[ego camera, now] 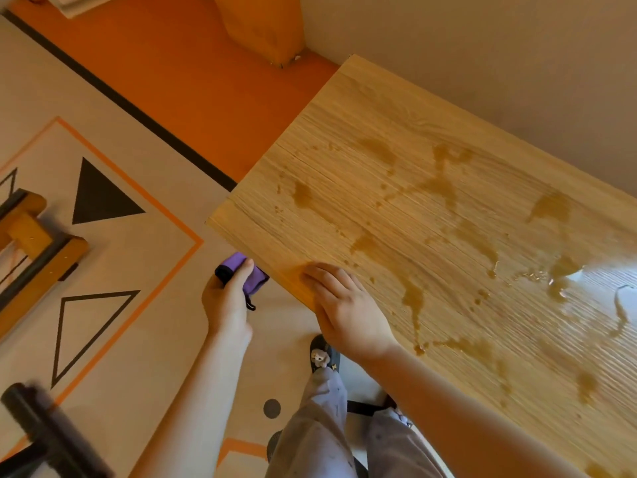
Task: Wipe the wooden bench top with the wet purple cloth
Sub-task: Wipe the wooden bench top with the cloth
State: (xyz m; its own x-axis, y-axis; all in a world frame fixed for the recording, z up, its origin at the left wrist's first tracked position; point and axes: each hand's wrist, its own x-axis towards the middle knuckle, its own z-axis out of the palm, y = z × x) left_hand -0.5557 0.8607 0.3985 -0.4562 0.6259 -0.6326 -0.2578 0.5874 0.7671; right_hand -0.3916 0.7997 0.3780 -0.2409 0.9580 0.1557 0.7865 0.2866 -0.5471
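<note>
The wooden bench top (396,160) runs from the upper middle to the lower right, with brown wet patches and puddles spread over it. My left hand (227,298) grips the bunched purple cloth (246,272), which has a dark edge, just off the bench's near-left corner and above the floor. My right hand (344,305) rests flat on the bench's near edge, fingers straight and pointing toward that corner. The cloth is partly hidden by my fingers and the bench edge.
A beige wall (482,46) borders the bench's far side. The floor (138,277) has orange and black triangle patterns. Wooden furniture (31,243) stands at the left, a dark bar (44,426) at the lower left. My legs and a slipper (324,353) are below the bench edge.
</note>
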